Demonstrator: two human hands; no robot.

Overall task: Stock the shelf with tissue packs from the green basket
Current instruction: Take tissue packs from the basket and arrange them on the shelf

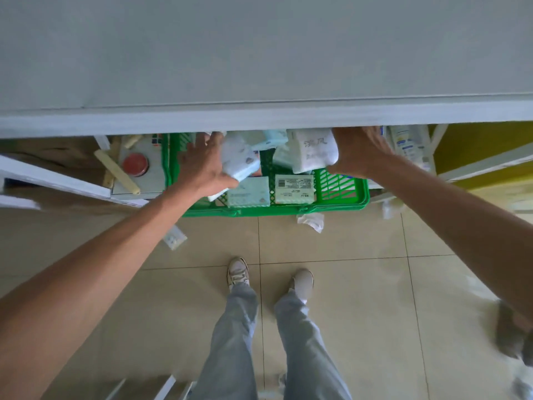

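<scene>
The green basket [340, 202] stands on the floor below the grey shelf top [259, 53], whose front edge hides the basket's far part. My left hand [206, 166] grips a light blue tissue pack [239, 160] over the basket's left half. My right hand [360, 151] holds a white tissue pack [313, 151] with grey writing over the right half. Two more packs lie flat in the basket: a pale green one [248, 195] and one with a barcode label [294, 189]. Other packs behind are partly hidden by the shelf edge.
A lower shelf at the left holds a red-lidded tin [135, 164] and a wooden stick [116, 171]. Bottles [408, 145] stand to the basket's right beside a yellow panel [484, 145]. Crumpled wrappers [311, 221] lie on the tiled floor near my feet [238, 272].
</scene>
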